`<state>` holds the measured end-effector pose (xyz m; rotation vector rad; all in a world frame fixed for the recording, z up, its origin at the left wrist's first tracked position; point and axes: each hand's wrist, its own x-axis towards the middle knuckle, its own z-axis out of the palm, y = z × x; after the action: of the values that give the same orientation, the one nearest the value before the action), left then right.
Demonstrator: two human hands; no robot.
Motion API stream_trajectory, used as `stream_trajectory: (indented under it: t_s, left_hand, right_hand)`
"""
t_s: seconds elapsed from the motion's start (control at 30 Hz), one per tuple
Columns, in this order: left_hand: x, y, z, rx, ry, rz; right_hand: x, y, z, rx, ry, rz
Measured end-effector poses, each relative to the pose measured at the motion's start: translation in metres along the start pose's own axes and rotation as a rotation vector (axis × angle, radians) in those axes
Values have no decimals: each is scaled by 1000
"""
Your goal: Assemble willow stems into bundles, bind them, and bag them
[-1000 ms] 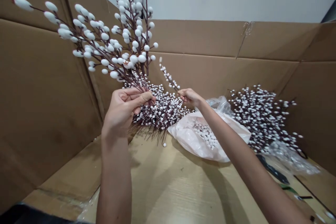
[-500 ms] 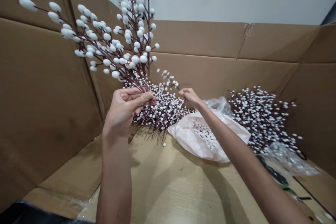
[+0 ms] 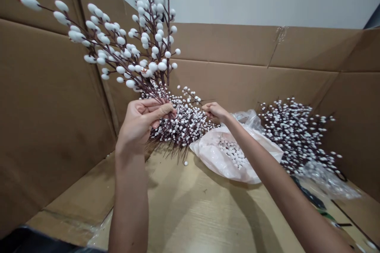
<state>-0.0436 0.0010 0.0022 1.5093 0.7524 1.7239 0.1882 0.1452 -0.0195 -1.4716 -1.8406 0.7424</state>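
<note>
Left hand (image 3: pixel 142 120): thumb and fingers pinched together on the gathered lower stems of a berry bunch (image 3: pixel 120 40). Bunch is held up off the table (image 3: pixel 202 205), in the upper left of the view, and spreads in two main directions: one group of branches stands near upright, the other leans out far to the left. Stems thin, reddish-brown, converging at the grip; short side twigs branch off along their length. Berries matte white, mostly oval, some near round, of mixed size. The leftmost tip berry is elongated, with a small red point at its end; another red, star-like mark shows low in the bunch.

Right hand (image 3: pixel 214 111): fingers curled closed, gripping the stem end of a small sprig (image 3: pixel 189 99). Sprig points leftward, its white berries smaller in view; its lower outline is hard to separate from the heap (image 3: pixel 187 122) of similar stems behind. A thin dark strand extends above the knuckles.

Below the right forearm: white plastic bag (image 3: pixel 209 150), mouth open, containing loose white berries (image 3: pixel 233 152). One single berry (image 3: pixel 185 163) lies on the table, left of the bag. Second heap (image 3: pixel 297 134) of berried stems at right, against the cardboard wall (image 3: pixel 225 43).
</note>
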Motion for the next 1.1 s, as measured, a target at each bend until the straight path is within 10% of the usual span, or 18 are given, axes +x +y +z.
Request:
stream_trajectory:
  t_s: [0.3,0.63,0.87,1.1]
  left_hand:
    - [-1,2,2,-8,11,1]
    - [-3,2,5,-8,-25,-35]
    - [-4,2,5,35,-94,-36]
    - [-7,2,13,92,-103,-43]
  right_hand:
    - [-13,3,36,-463,259,-49]
    - [-8,7,81,-534,-112,-331]
    - [7,14,98,-333,-137,-312]
    - [16,11,91,193,104,-296]
